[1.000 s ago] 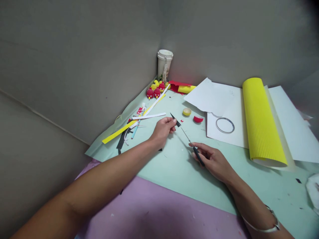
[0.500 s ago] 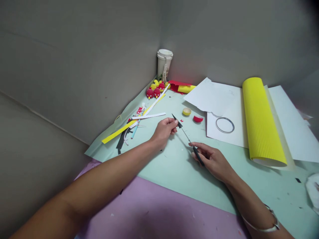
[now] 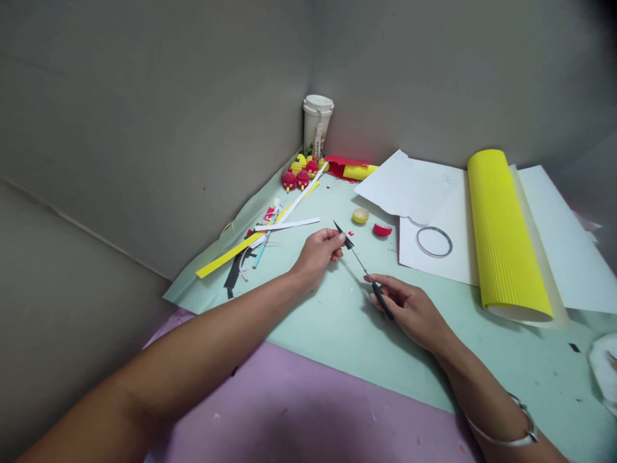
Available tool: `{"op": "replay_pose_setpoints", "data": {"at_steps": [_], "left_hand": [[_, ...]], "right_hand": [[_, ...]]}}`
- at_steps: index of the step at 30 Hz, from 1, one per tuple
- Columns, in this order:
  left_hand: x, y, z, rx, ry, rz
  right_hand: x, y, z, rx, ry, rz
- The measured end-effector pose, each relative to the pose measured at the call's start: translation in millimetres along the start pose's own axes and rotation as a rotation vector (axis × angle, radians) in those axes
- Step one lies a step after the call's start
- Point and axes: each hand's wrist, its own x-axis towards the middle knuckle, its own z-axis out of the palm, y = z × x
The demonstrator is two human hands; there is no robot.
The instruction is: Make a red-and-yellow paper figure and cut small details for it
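My left hand [image 3: 321,254] pinches a small black paper piece [image 3: 348,242] between thumb and fingertips; its lower edge is cut into a fringe. In my right hand [image 3: 409,305] are scissors with a black handle [image 3: 383,302], seen nearly edge-on. Their thin blades [image 3: 358,260] point up and left, the tips at the fringed edge of the paper. Just beyond my left hand lie a yellow half-shell [image 3: 360,216], a red half-shell [image 3: 382,230] and tiny red scraps [image 3: 351,234].
Paper strips and scraps [image 3: 231,253] lie to the left. Several red and yellow round figures [image 3: 289,180] stand near a white lidded cup [image 3: 318,122] in the corner. At right are white sheets [image 3: 438,186], a grey ring [image 3: 434,242] and a yellow corrugated roll [image 3: 511,244].
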Motion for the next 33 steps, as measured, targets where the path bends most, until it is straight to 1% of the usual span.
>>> {"op": "replay_pose_setpoints", "data": {"at_steps": [33], "left_hand": [[-0.3,0.6,-0.4,0.019,-0.004,-0.008]], "right_hand": [[0.3,-0.9,0.1,-0.066,0.019,-0.017]]}}
